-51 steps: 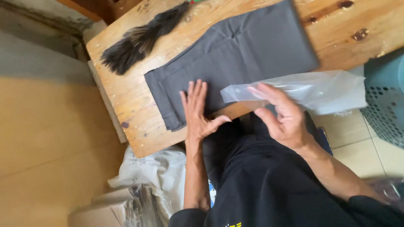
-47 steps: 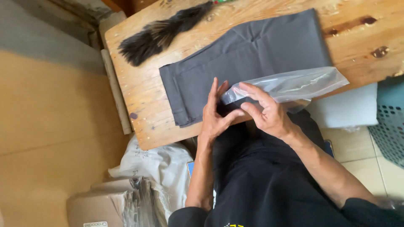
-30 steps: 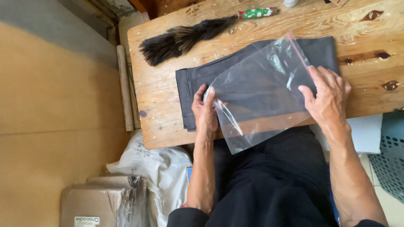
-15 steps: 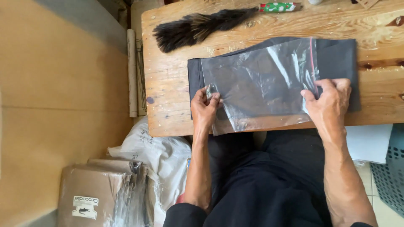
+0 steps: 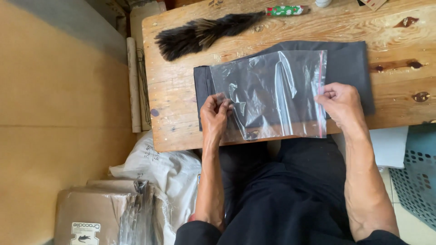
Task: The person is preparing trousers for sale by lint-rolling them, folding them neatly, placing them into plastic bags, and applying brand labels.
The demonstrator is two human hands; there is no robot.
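Both hands were on the clear plastic bag (image 5: 272, 95), which lay flat over the folded dark grey garment (image 5: 349, 68) on the wooden table (image 5: 181, 118). The left hand (image 5: 214, 115) pinched the bag's left end between thumb and fingertips; the right hand (image 5: 341, 105) gripped the right end by its red zip strip, fingers curled closed. The bag's near edge ran just shy of the table's front edge. Open wood lay left of the garment. A dark feather duster (image 5: 204, 34) with a green patterned handle lay along the far side. On the floor, left, sat wrapped brown packages (image 5: 95, 218) with a white label, beside a white sack (image 5: 159, 172).
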